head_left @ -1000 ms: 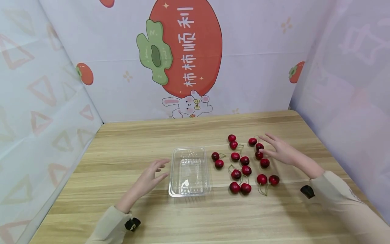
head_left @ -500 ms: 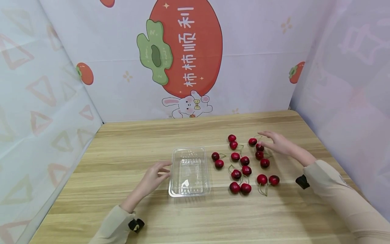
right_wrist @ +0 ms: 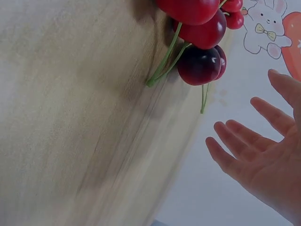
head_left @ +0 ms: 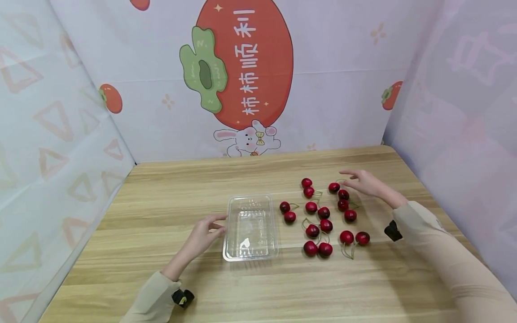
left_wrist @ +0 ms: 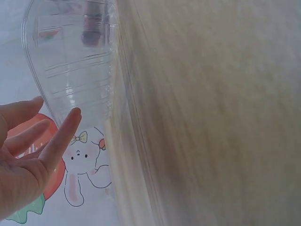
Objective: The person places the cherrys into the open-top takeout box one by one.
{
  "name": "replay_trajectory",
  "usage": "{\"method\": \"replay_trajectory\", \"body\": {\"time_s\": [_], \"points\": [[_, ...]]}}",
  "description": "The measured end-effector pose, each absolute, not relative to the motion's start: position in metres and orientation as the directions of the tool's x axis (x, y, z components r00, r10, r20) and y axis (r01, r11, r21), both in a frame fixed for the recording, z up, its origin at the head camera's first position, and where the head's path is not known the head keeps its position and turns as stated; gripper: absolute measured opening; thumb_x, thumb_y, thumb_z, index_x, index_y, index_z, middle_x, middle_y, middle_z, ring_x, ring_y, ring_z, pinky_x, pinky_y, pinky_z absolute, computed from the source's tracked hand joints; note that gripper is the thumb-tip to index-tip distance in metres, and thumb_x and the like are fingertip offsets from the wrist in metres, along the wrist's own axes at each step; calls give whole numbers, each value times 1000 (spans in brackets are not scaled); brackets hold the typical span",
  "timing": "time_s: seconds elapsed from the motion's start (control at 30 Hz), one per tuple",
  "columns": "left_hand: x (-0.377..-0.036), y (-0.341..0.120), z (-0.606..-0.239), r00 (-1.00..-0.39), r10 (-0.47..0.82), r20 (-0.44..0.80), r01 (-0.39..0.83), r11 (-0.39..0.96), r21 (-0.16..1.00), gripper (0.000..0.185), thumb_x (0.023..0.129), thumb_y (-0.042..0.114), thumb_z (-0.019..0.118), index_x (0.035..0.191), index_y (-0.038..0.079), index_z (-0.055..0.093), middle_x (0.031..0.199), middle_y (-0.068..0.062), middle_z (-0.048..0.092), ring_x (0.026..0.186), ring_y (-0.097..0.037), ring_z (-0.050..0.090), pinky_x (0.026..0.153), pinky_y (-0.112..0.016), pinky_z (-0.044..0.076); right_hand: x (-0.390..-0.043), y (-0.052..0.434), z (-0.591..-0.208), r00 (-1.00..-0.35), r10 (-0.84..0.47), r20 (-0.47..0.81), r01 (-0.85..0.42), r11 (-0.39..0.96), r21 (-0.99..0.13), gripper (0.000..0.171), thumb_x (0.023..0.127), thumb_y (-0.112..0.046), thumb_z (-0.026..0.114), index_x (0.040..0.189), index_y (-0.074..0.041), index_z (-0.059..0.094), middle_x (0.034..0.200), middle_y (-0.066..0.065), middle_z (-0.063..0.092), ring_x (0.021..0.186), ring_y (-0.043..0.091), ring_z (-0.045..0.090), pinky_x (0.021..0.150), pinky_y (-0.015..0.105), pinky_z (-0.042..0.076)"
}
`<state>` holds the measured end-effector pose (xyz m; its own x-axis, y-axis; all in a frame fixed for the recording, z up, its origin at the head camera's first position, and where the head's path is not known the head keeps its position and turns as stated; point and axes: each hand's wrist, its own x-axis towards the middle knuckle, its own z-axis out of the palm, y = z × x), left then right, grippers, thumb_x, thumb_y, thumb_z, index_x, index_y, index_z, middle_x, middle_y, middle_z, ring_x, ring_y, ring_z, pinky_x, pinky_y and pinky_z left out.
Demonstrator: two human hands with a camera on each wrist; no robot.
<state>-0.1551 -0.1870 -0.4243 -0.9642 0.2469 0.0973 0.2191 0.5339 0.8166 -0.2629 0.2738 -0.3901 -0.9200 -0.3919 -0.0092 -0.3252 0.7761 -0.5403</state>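
Observation:
A clear plastic box (head_left: 252, 233) sits mid-table. My left hand (head_left: 203, 237) is at its left rim with fingers extended; the left wrist view shows the fingertips (left_wrist: 75, 113) close by the box wall (left_wrist: 75, 75), but whether they touch it I cannot tell. Several dark red cherries (head_left: 313, 231) with green stems lie right of the box, many in pairs. Over the far right of them hovers my right hand (head_left: 366, 183), fingers spread, holding nothing. Its nearest cherry pair (head_left: 343, 194) is just below and left. In the right wrist view, the hand (right_wrist: 263, 146) is apart from the cherries (right_wrist: 200, 63).
The wooden table (head_left: 161, 188) is bounded by a printed cloth (head_left: 323, 89) at the back and cloth sides. A cherry pair (head_left: 362, 238) lies nearer the front right. Two cherries (head_left: 289, 217) lie close to the box's right side.
My right hand has moved back and slightly left, above the far right cherries. My left hand has come in to the box's left rim. Box and cherries stay in place.

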Motion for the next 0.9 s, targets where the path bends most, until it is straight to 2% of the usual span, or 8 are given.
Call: {"method": "replay_trajectory", "body": {"time_s": [0.3, 0.57, 0.9], "points": [[-155, -182, -421, -977, 208, 38, 135, 477, 868, 37, 79, -3, 61, 114, -8, 53, 113, -23, 55, 76, -22, 63, 62, -20, 56, -277, 280, -395, -926, -377, -24, -290, 750, -595, 41, 89, -11, 50, 123, 11, 43, 122, 34, 42, 104, 48, 47, 86, 56, 45], [-153, -175, -413, -983, 185, -11, 62, 381, 923, 38, 76, -15, 54, 114, -15, 49, 111, -30, 52, 77, -29, 63, 62, -27, 58, -284, 285, -401, -922, -385, -28, -288, 734, -615, 35, 89, -5, 48, 117, 15, 46, 115, 35, 47, 102, 47, 49, 87, 54, 46], [-158, -176, -421, -989, 136, -62, -12, 343, 939, 40, 75, -16, 55, 114, -14, 50, 107, -27, 56, 73, -24, 64, 59, -25, 58, -288, 288, -406, -936, -348, -52, -236, 730, -641, 32, 90, -6, 47, 114, 16, 49, 111, 34, 51, 99, 44, 52, 85, 52, 47]]}}
